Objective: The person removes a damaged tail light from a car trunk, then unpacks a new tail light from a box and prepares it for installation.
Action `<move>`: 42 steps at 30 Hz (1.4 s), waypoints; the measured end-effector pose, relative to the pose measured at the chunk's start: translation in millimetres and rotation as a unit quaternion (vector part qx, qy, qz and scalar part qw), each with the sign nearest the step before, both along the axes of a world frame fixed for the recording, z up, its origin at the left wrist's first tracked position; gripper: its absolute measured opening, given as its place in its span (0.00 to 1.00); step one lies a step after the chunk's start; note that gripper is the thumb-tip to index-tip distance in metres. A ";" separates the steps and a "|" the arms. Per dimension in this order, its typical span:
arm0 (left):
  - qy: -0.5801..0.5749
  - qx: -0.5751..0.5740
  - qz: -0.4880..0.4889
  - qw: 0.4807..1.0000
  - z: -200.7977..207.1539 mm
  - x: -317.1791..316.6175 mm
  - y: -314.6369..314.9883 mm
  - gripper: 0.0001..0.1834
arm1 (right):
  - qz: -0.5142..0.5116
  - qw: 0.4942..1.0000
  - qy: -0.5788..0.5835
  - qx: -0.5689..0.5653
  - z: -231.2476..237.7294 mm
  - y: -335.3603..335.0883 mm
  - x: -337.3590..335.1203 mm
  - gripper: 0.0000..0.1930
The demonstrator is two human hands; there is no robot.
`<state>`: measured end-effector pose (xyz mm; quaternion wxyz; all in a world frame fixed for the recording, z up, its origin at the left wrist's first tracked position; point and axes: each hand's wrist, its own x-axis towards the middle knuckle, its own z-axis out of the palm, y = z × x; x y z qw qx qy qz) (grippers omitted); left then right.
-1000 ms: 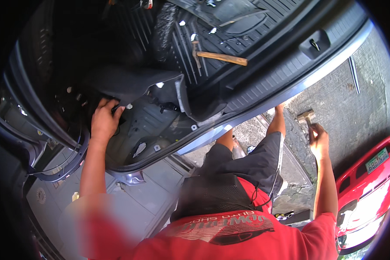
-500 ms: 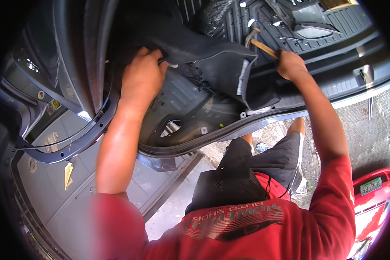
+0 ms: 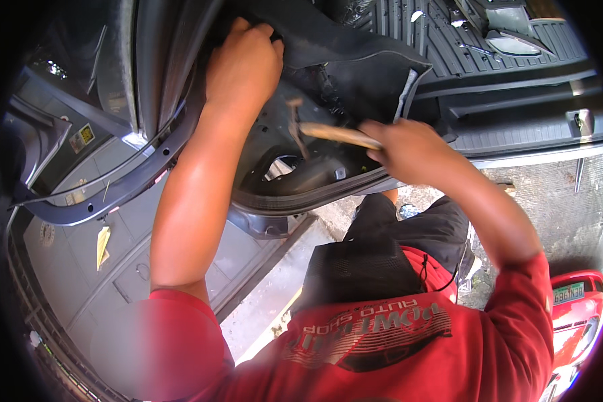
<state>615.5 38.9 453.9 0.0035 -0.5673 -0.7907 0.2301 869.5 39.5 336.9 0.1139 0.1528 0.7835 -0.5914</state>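
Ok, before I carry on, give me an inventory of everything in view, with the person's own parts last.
Hammer: one, wooden handle, above the floor well
Floor well: one, dark grey, centre
Trim flap: one, black, above the well
Ribbed mat: one, dark grey, top right
Slim tool: one, silver, on the mat
White bits: at least two, top right
Thin strip: one, grey, right
Yellow slip: one, left
Red car: one, lower right
Black mesh item: one, lower centre
Shirt: one, red, bottom
Shorts: one pair, dark, centre right
Left hand: one, bare, by the flap, fingertips partly hidden
Right hand: one, bare, gripping the hammer
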 end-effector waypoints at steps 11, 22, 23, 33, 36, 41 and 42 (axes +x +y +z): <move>0.028 -0.002 0.008 1.000 -5.6 -3.3 2.4 0.20 | -0.091 0.976 0.123 -0.158 -93.5 -67.7 -165.1 0.19; -0.016 0.052 -0.031 0.998 2.0 2.2 4.3 0.15 | -0.037 0.986 0.098 -0.129 -105.4 -87.9 -171.8 0.19; -0.016 0.051 -0.023 0.998 2.6 5.8 1.6 0.15 | -0.034 0.987 0.102 -0.118 -103.6 -83.1 -166.8 0.19; 0.000 0.053 -0.032 0.998 6.5 21.1 10.8 0.14 | -0.088 0.978 0.168 -0.082 -130.4 -107.4 -173.3 0.21; 0.003 0.056 -0.009 0.998 7.1 17.2 1.1 0.14 | -0.101 0.974 0.160 -0.127 -117.1 -88.4 -157.6 0.20; 0.005 0.042 -0.007 0.999 5.2 14.9 9.0 0.14 | -0.287 0.923 0.141 -0.214 -93.2 -88.9 -170.0 0.18; 0.001 0.043 -0.017 0.999 4.9 15.7 12.0 0.14 | -0.180 0.963 0.137 -0.149 -103.6 -97.3 -167.1 0.18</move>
